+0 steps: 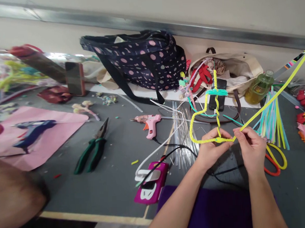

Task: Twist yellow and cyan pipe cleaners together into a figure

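My left hand (212,151) pinches the lower edge of a yellow pipe-cleaner frame (193,120), close to where a twisted upright meets it. A turquoise band (217,92) wraps the frame's upper part. Right beside it, my right hand (250,146) is closed on a long yellow pipe cleaner (277,92) that runs from the frame's corner up to the right. Both hands are above the table, fingertips almost touching. Behind my right hand lies a bundle of pastel pipe cleaners (273,117), with red and yellow scissor handles (280,159) below it.
Across the grey table (115,188) are green-handled pliers (94,148), a pink glue gun (151,122), a magenta power strip (153,186) and loose wires (182,136). A patterned bag (136,60) and a glass bottle (259,86) stand behind. Another person's arm (12,194) is at left.
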Demonstrator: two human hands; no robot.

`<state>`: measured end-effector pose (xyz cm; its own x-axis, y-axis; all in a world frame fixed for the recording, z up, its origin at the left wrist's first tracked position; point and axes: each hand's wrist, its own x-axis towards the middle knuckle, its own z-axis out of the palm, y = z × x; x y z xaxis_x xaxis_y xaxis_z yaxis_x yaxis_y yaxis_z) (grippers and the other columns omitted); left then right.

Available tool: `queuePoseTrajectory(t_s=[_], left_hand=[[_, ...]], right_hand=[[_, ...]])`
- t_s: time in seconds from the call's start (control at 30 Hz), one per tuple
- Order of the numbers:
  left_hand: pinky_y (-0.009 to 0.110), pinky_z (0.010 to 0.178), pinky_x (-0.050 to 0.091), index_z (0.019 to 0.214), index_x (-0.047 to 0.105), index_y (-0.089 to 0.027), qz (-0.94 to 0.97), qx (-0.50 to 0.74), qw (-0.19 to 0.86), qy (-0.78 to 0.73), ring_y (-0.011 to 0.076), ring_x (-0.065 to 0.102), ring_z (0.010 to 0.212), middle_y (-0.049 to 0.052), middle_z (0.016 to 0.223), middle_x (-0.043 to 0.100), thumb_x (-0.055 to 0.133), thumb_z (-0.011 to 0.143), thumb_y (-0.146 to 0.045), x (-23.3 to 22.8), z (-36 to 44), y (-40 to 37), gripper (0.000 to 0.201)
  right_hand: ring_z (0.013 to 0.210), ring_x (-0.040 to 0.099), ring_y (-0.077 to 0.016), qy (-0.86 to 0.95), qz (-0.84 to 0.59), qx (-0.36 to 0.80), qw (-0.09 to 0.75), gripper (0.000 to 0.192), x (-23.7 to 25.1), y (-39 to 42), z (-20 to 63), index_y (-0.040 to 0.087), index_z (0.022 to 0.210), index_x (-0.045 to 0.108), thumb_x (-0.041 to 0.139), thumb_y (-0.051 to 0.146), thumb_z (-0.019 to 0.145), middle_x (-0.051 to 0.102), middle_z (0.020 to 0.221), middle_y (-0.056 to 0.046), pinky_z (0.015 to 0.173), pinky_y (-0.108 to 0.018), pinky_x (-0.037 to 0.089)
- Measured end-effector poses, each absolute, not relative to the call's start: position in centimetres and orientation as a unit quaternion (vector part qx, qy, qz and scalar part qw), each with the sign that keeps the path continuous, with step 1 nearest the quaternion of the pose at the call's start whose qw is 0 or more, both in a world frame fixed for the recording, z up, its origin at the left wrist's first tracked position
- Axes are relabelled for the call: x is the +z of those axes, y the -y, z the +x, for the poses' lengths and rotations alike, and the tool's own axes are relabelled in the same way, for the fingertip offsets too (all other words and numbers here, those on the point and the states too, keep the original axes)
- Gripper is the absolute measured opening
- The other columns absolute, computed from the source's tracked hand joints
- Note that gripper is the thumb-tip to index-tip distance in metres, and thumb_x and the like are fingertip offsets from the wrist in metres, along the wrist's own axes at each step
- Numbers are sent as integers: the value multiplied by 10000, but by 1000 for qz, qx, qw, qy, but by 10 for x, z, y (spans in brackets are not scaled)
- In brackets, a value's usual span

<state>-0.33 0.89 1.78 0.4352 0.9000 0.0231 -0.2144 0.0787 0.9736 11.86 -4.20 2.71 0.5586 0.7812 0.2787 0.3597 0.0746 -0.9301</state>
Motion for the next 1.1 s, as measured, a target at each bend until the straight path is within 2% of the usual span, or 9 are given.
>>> queuePoseTrajectory(t_s=[0.27,0.43,0.57,0.67,0.77,0.87,0.97,1.03,1.1], left_hand=[[223,587,416,735,633,-154,533,426,652,-330,98,516,582,0,680,624,782,659,-255,16,-3,-8,196],[224,612,441,810,615,-155,487,403,703,-326,104,555,626,3,742,641,811,624,-280,8,1,-9,297],[243,672,462,820,634,-156,531,296,728,-316,138,605,716,17,782,671,802,634,-315,0,-4,-15,296],[220,616,426,727,671,-147,645,135,703,-267,127,589,645,11,681,668,725,729,-357,4,-15,-17,217],[208,558,394,758,718,-150,715,50,677,-168,122,583,588,12,643,671,742,723,-397,18,-22,-12,250],[219,594,429,777,715,-145,723,178,646,-170,129,595,636,47,721,686,707,770,-407,29,-22,-9,262],[270,699,465,844,708,-169,735,363,510,-262,167,607,768,74,841,699,688,799,-351,27,-18,-12,189],[312,797,465,923,698,-190,769,392,423,-277,193,609,882,73,941,707,699,791,-287,21,-15,-15,163],[344,858,453,997,678,-198,805,371,372,-274,210,608,939,68,997,710,717,771,-248,14,-12,-17,235]], right_hand=[[780,622,-183,435,-649,188,595,201,27,43,118,191,751,674,630,367,837,686,813,-39,693,-295,484],[768,609,-173,451,-648,181,586,190,27,42,121,195,750,668,619,351,847,676,801,-26,700,-290,468],[745,585,-164,460,-657,175,572,212,20,38,130,195,737,660,609,365,851,658,780,-17,689,-284,444],[684,549,-149,466,-666,183,554,223,14,34,135,192,735,661,611,376,849,631,733,-5,637,-270,416],[681,553,-147,475,-664,196,543,214,10,32,138,193,737,671,611,367,846,632,721,0,647,-268,417],[688,561,-149,470,-662,219,542,209,6,31,139,198,750,689,612,372,838,646,728,0,666,-274,427],[678,557,-149,445,-651,265,555,216,3,31,140,196,763,698,637,397,816,643,716,2,654,-273,427],[668,552,-147,427,-641,287,569,223,1,31,140,192,764,698,660,409,798,636,704,4,640,-269,424],[663,549,-145,415,-634,295,582,220,1,31,140,191,765,701,678,409,787,636,705,6,631,-263,421]])
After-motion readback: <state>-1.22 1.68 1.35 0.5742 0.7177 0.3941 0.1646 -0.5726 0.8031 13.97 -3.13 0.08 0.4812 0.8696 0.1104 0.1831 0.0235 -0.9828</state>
